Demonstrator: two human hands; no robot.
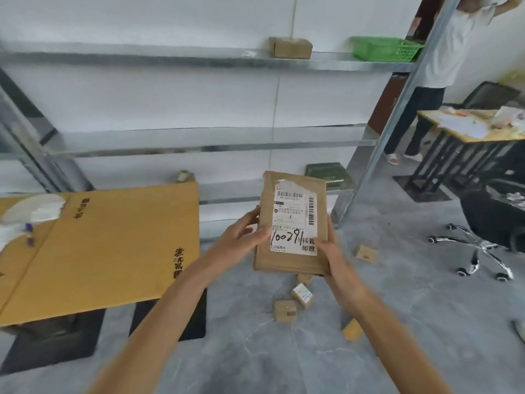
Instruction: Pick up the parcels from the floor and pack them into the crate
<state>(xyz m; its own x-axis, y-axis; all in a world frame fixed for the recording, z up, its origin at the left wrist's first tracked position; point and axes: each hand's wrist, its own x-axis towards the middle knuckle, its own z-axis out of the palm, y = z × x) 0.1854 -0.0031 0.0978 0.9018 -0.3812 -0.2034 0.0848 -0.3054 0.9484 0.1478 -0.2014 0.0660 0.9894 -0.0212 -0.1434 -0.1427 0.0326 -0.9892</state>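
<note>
Gripping flat parcel (292, 223) by side edges, left hand (244, 237) and right hand (326, 251); long axis pointing away. Green crate (383, 48) on shelf (170, 56) up-right, nearer right hand.

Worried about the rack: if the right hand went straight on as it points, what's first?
Right hand, gripping the parcel, would likely reach the green box first; depth unclear.

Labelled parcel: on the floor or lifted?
Lifted. The left hand and right hand grip the parcel by its sides, clear of the floor.
</note>
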